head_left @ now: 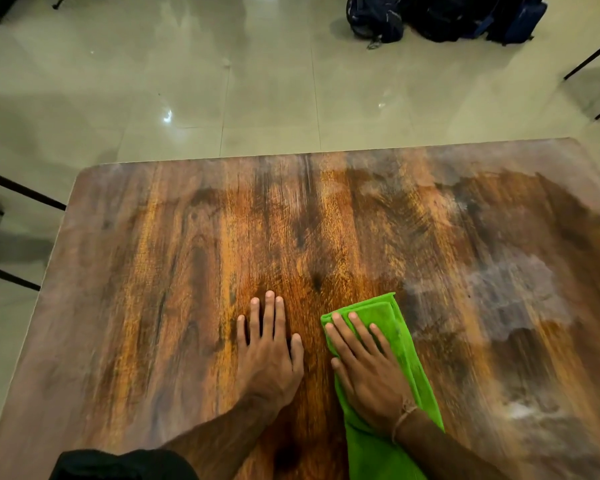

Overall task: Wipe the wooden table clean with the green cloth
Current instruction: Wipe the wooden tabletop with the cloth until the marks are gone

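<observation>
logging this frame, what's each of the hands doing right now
Left hand: open, flat on the bare wooden table, holding nothing.
Right hand: open, fingers straight, pressing the green cloth.

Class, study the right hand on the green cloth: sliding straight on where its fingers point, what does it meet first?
Probably nothing: ahead of the right hand lies only bare wooden table up to its far edge; the left hand sits just beside that line.

R hand [364,365] flat on green cloth [409,358], wooden table [153,271].
</observation>
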